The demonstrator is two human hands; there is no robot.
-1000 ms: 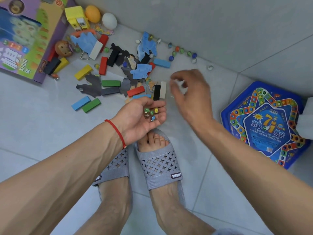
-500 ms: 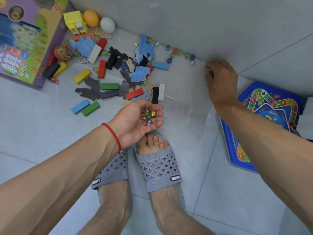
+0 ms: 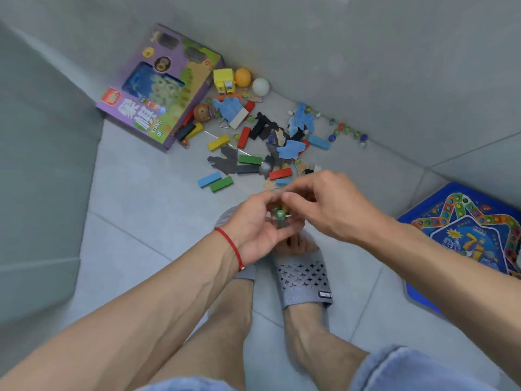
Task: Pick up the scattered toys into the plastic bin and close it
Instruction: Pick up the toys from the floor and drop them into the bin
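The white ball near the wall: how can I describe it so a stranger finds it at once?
Find the purple toy box lying against the wall. Just past its right corner stand a yellow block toy, an orange ball, then the white ball. It is the only plain white round thing there, larger than the marbles.

Pale grey tiled floor (image 3: 146, 198) everywhere, meeting a grey wall (image 3: 366, 52) along the top. A grey block of furniture (image 3: 42, 165) fills the left edge, bit blurry so can't say what it is. Grey perforated slippers (image 3: 303, 277) on both feet, light blue denim shorts (image 3: 408, 371) at the bottom, and a thin red string bracelet (image 3: 229, 244) on the wrist.
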